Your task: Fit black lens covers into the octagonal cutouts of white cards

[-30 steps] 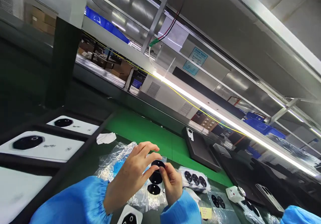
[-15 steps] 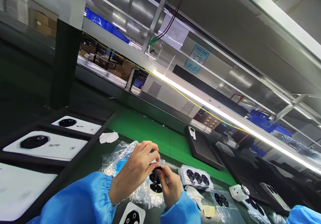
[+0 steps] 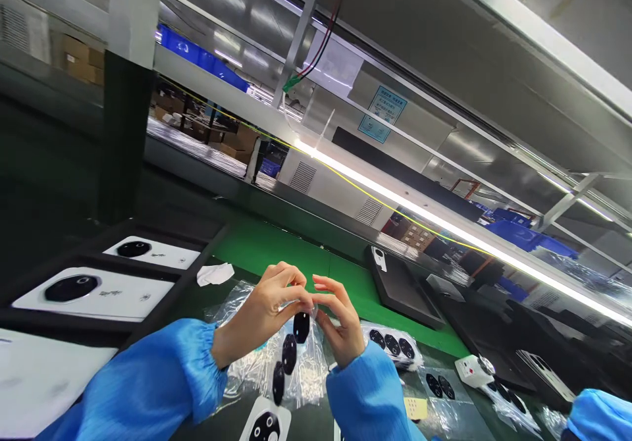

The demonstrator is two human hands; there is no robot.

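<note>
A clear film strip with black octagonal camera lens covers (image 3: 289, 354) hangs below my fingertips, over the bench. My left hand (image 3: 271, 306) pinches its top end between thumb and fingers. Against the same end, my right hand (image 3: 342, 319) has its thumb and index finger closed at the film's edge, the other fingers raised. Behind the strip lie crumpled clear plastic bags (image 3: 241, 368). Just below the strip's lower end is a white phone back cover (image 3: 265, 424) with a black camera area.
White phone back covers (image 3: 148, 293) sit in a black tray (image 3: 148, 329) at left. On the right are a bagged stack of lens covers (image 3: 392, 343), loose film with two covers (image 3: 439, 386), a white bottle (image 3: 473, 370), a black tray (image 3: 402, 289) and another person's blue sleeve (image 3: 600, 415).
Both hands have risen slightly, and the right one has turned upward with its fingers extended. The lens cover strip, formerly lower and partly hidden, now hangs lengthwise in view.
</note>
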